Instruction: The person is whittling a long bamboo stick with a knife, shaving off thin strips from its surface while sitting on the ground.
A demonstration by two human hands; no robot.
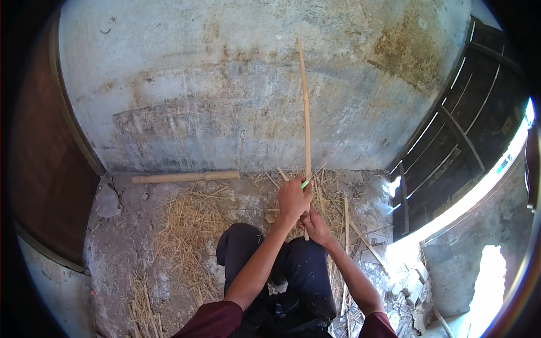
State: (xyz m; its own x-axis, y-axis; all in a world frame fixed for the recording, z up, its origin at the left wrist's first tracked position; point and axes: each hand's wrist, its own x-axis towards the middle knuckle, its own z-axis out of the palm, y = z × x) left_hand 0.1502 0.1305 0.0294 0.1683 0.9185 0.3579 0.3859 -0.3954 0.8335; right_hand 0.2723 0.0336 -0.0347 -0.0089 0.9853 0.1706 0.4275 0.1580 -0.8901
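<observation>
A long, thin bamboo strip [306,112] rises from between my knees, its upper part in front of the wall and its lower end by my right knee. My left hand [293,198] is closed around the strip above the knees. A small bright green piece [305,184] shows at its fingers; the rest of that object is hidden, so its kind cannot be told. Just below and to the right, my right hand [316,227] is closed on the strip near its lower end. Its fingertips are partly covered.
Bamboo shavings [189,231] lie heaped left of my legs. A thick bamboo pole [186,177] rests along the base of the stained wall [225,101]. Loose strips [346,225] lie to the right. Broken rubble [414,287] sits near a dark slatted wooden panel [451,129].
</observation>
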